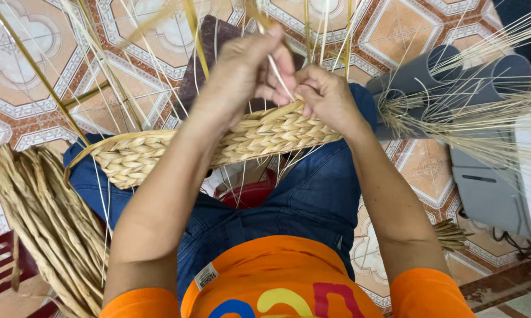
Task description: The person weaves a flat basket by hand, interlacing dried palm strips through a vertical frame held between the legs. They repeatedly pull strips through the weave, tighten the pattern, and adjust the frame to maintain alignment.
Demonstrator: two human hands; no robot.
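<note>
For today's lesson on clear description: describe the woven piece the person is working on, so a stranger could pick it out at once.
Start at the blue jeans of the seated person, above the patterned tile floor. Across the lap lies a long curved woven band of pale straw, gripped at its top edge by the left hand and right hand. Unlike the loose straw bundle beside it, it is tightly plaited in rows.

Pale straw woven braid (230, 141); blue jeans (312, 188); orange shirt (277, 277); terracotta-and-white patterned floor tiles (35, 59); grey tubes (430, 70)
</note>
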